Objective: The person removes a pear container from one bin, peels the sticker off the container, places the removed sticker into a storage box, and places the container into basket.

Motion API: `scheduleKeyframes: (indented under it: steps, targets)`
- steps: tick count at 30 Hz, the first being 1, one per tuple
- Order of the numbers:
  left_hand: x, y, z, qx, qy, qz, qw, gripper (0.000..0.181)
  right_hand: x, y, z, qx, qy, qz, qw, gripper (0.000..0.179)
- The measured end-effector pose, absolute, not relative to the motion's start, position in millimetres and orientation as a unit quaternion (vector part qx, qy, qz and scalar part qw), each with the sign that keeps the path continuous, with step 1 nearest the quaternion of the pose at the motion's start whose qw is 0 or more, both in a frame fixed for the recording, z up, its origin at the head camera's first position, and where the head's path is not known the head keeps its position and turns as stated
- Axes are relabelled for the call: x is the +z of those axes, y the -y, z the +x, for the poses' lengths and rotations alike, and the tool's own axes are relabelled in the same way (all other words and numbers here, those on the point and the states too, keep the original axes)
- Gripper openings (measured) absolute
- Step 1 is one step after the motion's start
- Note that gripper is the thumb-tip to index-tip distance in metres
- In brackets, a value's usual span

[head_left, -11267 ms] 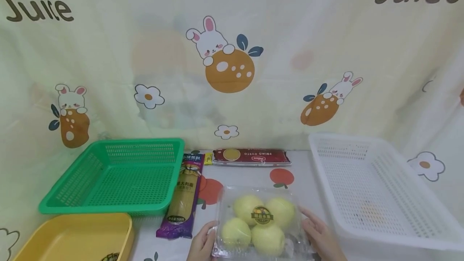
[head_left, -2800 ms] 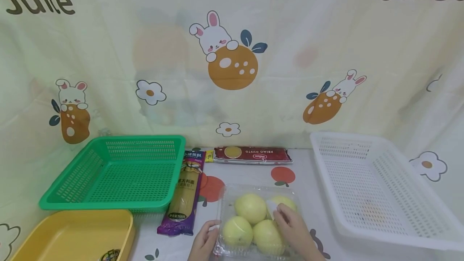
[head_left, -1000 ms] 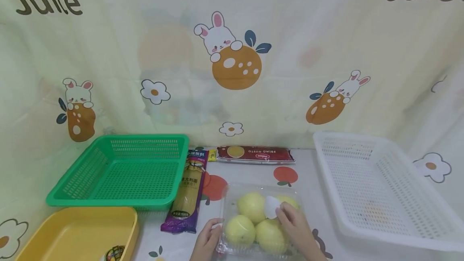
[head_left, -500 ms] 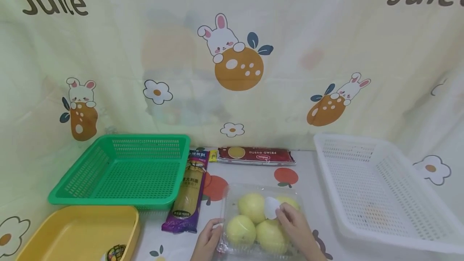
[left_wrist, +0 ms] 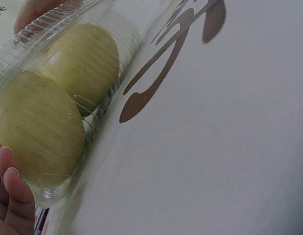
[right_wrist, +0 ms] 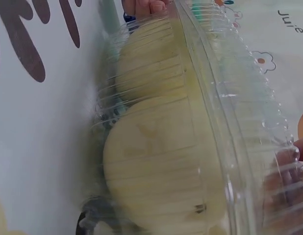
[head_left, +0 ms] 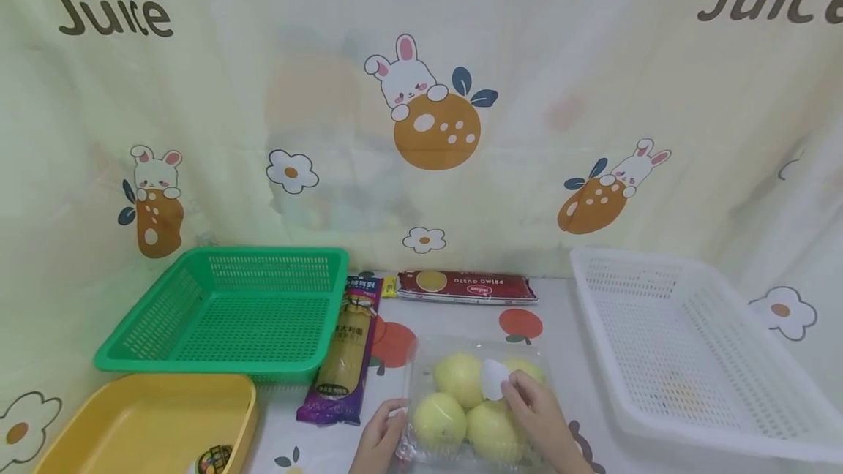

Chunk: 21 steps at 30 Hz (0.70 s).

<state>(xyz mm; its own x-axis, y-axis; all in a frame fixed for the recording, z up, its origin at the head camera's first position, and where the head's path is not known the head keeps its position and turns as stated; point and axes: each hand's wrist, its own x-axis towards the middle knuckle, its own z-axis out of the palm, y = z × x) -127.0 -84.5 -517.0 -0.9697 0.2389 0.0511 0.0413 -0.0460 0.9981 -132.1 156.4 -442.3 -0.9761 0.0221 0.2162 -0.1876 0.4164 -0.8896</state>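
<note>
Worktop (head_left: pixel 563 320): clear box (head_left: pixel 477 346) held by L hand (head_left: pixel 380 435), white label (head_left: pixel 492 380) pinched by R hand (head_left: pixel 541 419). It may be torn if yanked.

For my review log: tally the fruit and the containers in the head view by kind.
Fruit: 4
Clear box: 1
Mesh baskets: 2
Yellow tray: 1
Total: 8
</note>
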Motion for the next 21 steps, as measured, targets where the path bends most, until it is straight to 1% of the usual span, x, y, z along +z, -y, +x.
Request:
scheduleKeyframes:
  steps: [2, 5, 7, 13, 15, 17, 21]
  targets:
    - [-516.5, 83.3, -127.0, 0.716, -0.688, 0.097, 0.07, 0.032, -439.8, -156.5, -131.6, 0.537, 0.836, 0.052, 0.097, 0.019]
    - [-515.2, 81.4, -127.5, 0.712, -0.693, 0.088, 0.068, 0.034, -434.0, -155.9, -131.8, 0.552, 0.829, 0.047, 0.08, 0.02]
    - [-514.8, 81.0, -127.1, 0.712, -0.695, 0.079, 0.068, 0.035, -429.5, -153.6, -131.6, 0.557, 0.826, 0.059, 0.065, 0.02]
    - [-517.1, 84.3, -123.0, 0.718, -0.689, 0.063, 0.078, 0.034, -414.2, -135.7, -128.5, 0.563, 0.804, 0.19, 0.027, 0.02]
    - [-517.6, 84.3, -123.2, 0.718, -0.689, 0.064, 0.079, 0.034, -407.5, -127.2, -129.5, 0.571, 0.79, 0.223, 0.025, 0.02]
    - [-518.0, 84.1, -124.2, 0.717, -0.69, 0.067, 0.076, 0.033, -399.7, -117.7, -131.7, 0.574, 0.782, 0.241, 0.018, 0.019]
    - [-516.7, 83.6, -127.2, 0.715, -0.692, 0.058, 0.082, 0.032, -385.4, -95.8, -136.5, 0.575, 0.779, 0.251, -0.019, 0.017]
